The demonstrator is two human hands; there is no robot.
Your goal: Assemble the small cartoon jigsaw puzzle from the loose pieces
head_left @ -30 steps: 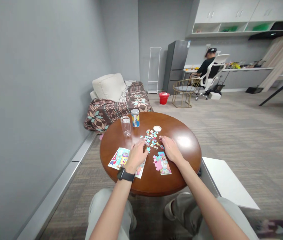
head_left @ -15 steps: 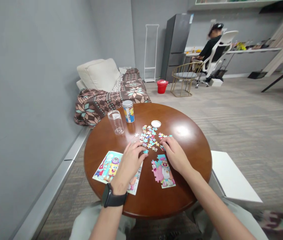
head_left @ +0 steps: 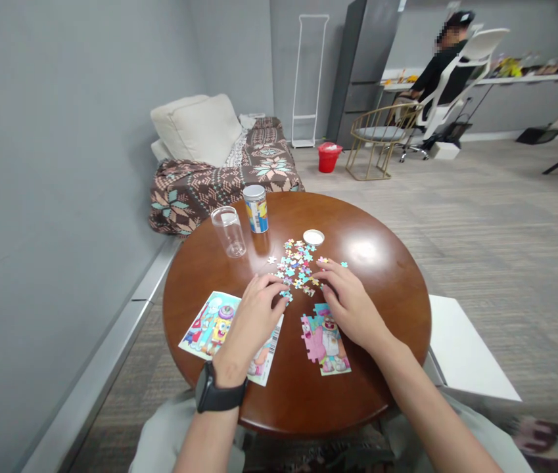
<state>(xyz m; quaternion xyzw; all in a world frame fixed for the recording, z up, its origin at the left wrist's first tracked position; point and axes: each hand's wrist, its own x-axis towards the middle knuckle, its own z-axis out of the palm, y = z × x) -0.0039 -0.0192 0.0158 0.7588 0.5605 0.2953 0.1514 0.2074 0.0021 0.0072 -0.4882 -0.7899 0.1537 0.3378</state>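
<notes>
Loose jigsaw pieces (head_left: 300,259) are heaped on the round wooden table (head_left: 279,410), just beyond my hands. My left hand (head_left: 257,309), wearing a black watch on its wrist, rests over the picture card (head_left: 207,325) and covers part of it. Its thumb and fingers are apart beside a blue jigsaw piece (head_left: 286,295); no grip on it shows. My right hand (head_left: 350,302) has its fingers spread at the right side of the heap, some pieces hidden beneath them. Below it lies a partly joined jigsaw (head_left: 326,341) with a pink figure and another figure.
Toward the back left of the table stand a clear empty-looking jar (head_left: 229,231) and a printed can (head_left: 256,209). A round lid (head_left: 313,237) lies behind the heap. Beyond are a covered sofa (head_left: 224,164), a red bin (head_left: 328,157) and a seated person (head_left: 439,66).
My right hand's fingers have spread and shifted slightly over the pieces at the right. My left hand stays nearly in place. The whole view has tilted downward a little.
</notes>
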